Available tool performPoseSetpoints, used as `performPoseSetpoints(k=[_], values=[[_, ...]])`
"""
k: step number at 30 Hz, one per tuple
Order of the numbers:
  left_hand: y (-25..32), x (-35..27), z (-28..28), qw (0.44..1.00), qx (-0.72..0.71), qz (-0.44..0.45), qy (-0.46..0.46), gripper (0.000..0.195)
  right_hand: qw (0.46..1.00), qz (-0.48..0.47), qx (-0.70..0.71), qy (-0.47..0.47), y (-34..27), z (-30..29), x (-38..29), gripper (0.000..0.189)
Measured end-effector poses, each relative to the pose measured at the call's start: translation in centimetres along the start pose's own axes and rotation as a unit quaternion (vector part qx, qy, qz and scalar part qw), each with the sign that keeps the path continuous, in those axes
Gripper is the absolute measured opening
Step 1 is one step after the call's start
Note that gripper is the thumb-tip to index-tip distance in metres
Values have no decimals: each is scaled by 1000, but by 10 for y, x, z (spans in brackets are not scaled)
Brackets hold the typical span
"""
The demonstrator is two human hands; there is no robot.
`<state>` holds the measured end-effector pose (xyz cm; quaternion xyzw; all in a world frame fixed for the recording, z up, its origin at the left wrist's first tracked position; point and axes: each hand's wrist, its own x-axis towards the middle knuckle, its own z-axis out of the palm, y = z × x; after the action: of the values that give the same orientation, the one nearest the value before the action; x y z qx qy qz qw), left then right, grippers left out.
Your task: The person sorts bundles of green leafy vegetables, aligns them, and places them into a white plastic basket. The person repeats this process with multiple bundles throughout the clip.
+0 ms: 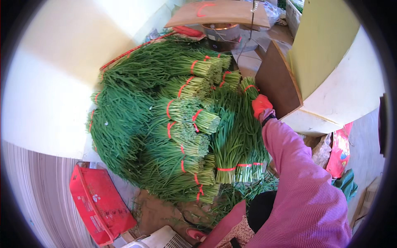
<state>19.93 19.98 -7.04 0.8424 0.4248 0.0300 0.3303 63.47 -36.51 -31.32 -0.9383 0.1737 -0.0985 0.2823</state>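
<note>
My right hand [262,106], in a red glove, is closed around a bundle of garlic chives [249,85] just below its red band. The bundle's cut stems point away from me, and its leaves trail back toward me. Left of it lies a large heap of banded chive bundles [124,108], many with pale stem ends facing right. One short-looking bundle [206,121] rests on top of the heap. Close to my right forearm, several bundles [225,173] lie with stem ends toward me. My left hand is out of view.
A brown board [276,80] leans beside my right hand, against a pale block [335,83]. Beyond the heap are a bucket [221,34] and a wooden board [217,12]. A red bag [99,201] stands lower left, near a white plastic crate [164,238]. Loose leaves [238,192] litter the floor.
</note>
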Motion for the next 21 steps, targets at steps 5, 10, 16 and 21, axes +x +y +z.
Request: performPoseSetpoints(k=[5, 10, 16, 21], values=[[-9, -19, -22, 999, -32, 22, 5, 48, 998, 47, -31, -30, -67, -77, -23, 36], [-29, -47, -48, 996, -79, 45, 20, 48, 995, -98, -21, -26, -153, -177, -85, 38], [-83, -103, -113, 961, -261, 82, 47, 47, 936, -326, -15, -135, -258, -302, -180, 44], [-13, -125, -83, 912, 39, 401, -72, 62, 838, -430, 91, -323, -329, -396, -282, 43]])
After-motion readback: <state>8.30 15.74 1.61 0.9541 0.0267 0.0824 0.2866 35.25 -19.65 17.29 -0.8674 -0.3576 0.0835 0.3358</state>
